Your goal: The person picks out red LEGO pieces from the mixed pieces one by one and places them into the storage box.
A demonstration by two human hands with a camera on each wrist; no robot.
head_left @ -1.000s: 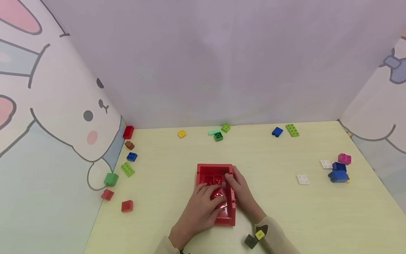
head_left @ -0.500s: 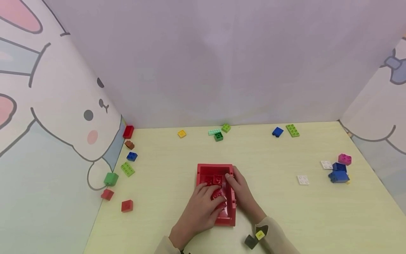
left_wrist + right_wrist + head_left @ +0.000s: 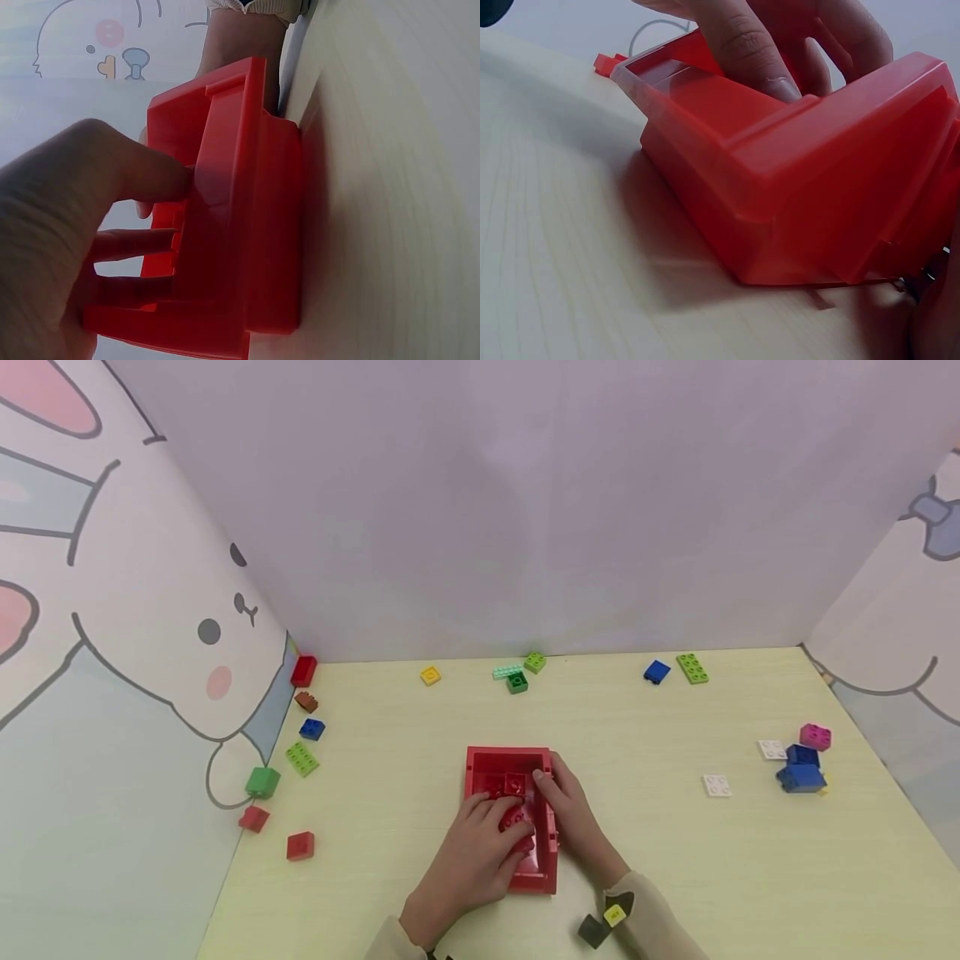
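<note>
My left hand [image 3: 471, 858] lies over the near half of the red tray [image 3: 480, 758], which sits flat on the pale worktop [image 3: 660, 860] a little in front of me, about the middle of it. The fingers [image 3: 139, 244] reach inside the tray and curl onto a small red block [image 3: 516, 820] there; from the head view they seem to press and pinch it, though my own knuckles hide just how. In the left wrist view my thumb rests against the tray's side wall.

My right hand [image 3: 573, 814] grips the tray's right wall: the thumb [image 3: 742, 45] hooks over the rim into the inside, and the other fingers lie along the outer side. More red blocks [image 3: 504, 783] sit side by side in the far part of the tray, just beyond my fingertips.

Loose bricks lie well apart from the tray. By the left wall there are a red brick [image 3: 301, 845], a green cube [image 3: 262, 782], a light green plate [image 3: 302, 759] and a blue brick [image 3: 311, 728]. Along the back edge lie a yellow brick [image 3: 430, 676], a dark green brick [image 3: 516, 682], another blue brick [image 3: 656, 672] and a long green plate [image 3: 692, 667]. Far right stands a blue and pink stack [image 3: 804, 760] with two white plates [image 3: 716, 784] near it.
</note>
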